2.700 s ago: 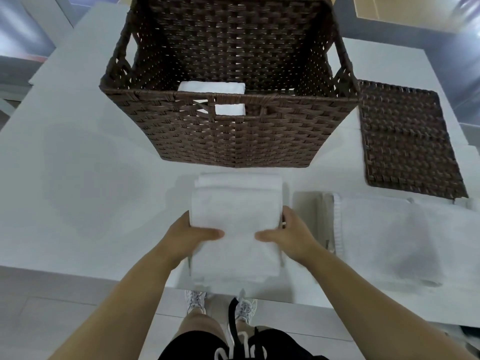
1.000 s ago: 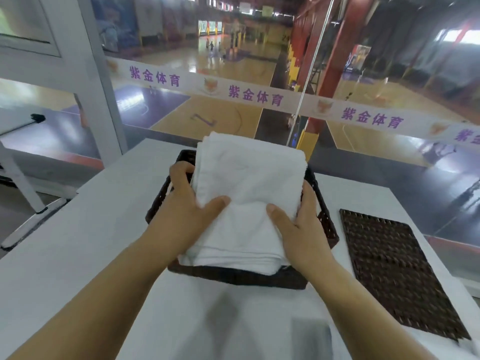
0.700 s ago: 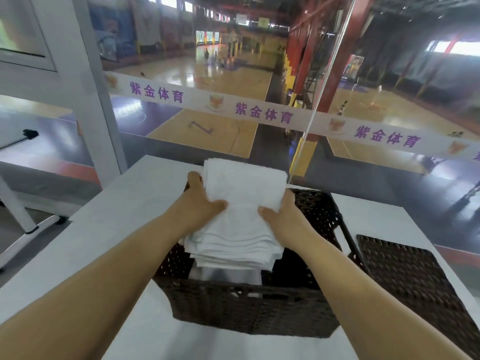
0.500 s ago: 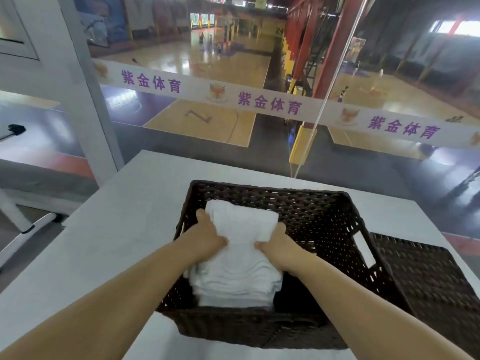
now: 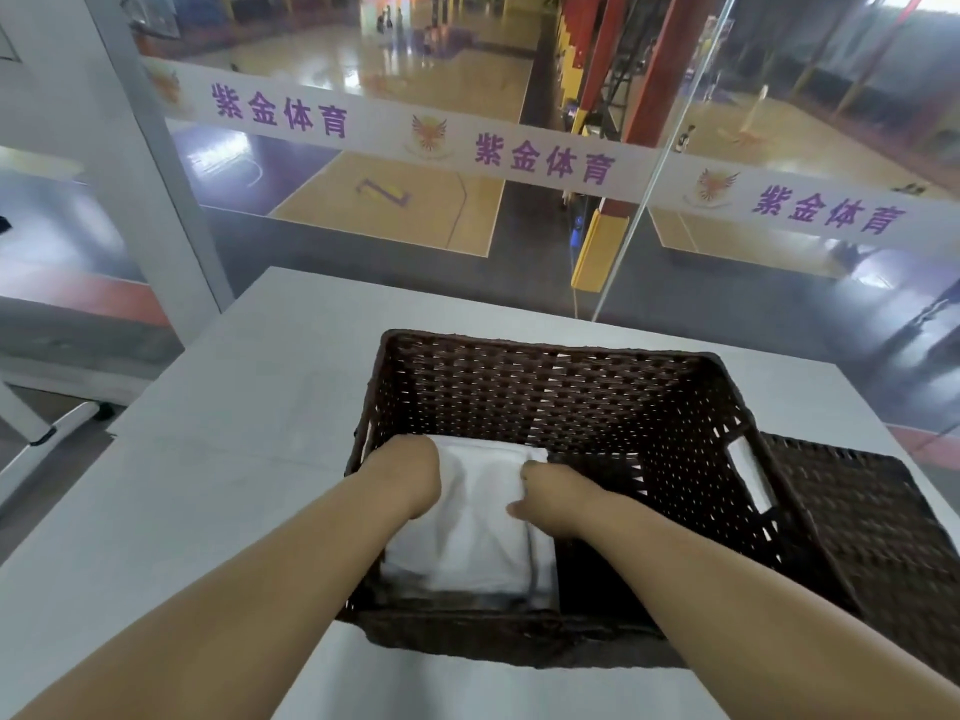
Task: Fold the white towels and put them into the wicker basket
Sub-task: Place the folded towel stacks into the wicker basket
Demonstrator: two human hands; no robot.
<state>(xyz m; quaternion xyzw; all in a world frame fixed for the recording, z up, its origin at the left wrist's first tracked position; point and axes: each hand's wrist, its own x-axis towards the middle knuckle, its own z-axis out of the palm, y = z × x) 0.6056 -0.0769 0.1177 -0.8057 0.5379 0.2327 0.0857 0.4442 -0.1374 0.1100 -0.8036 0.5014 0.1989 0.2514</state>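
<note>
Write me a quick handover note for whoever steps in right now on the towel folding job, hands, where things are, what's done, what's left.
Left hand and right hand: both down inside the wicker basket, holding the folded white towels by their sides.
Towels: lying at the basket's left side, low inside.
Basket lid: flat on the table, right of the basket.
Done: this towel stack is folded and in the basket.
Left: let go and withdraw both hands; no unfolded towels show in this view, so check the near table edge.

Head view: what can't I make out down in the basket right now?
- Left hand fingers: hidden behind its own wrist, grip unclear.
- Towel near edge: blurred, layers uncountable.
- Any towel beneath: covered by the top one.
- Basket floor on the right: too dark.
- Right hand fingers: curled over the towel edge, tips hidden.
</note>
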